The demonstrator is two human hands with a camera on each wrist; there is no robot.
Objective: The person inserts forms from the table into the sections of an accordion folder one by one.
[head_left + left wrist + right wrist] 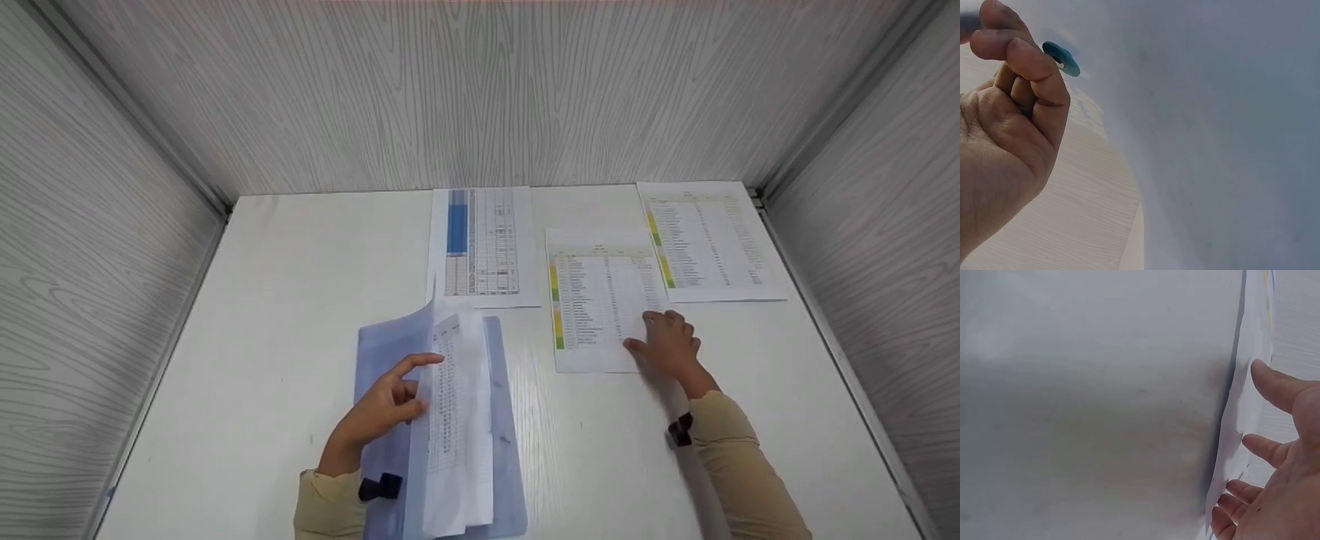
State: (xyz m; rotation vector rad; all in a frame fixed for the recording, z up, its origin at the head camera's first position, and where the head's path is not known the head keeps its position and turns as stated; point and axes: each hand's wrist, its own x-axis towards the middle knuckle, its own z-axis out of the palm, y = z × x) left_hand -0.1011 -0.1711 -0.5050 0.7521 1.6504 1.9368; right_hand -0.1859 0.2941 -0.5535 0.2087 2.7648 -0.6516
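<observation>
A translucent blue plastic folder (505, 450) lies partly opened at the table's near middle, its cover (394, 341) raised on the left. Printed sheets (457, 420) stand tilted inside it. My left hand (386, 405) holds the raised cover, index finger reaching past its edge over the sheets. In the left wrist view a teal snap button (1062, 59) shows beside the curled fingers of that hand. On the right, my right hand (667, 343) rests its fingertips on the lower right edge of a printed sheet with a yellow-green strip (600, 300).
Behind the folder lies a sheet with a blue block (484, 247). Another sheet with a yellow-green strip (709, 240) is at the far right corner. Grained panels (480, 90) wall in the white table (292, 262) at the back and both sides.
</observation>
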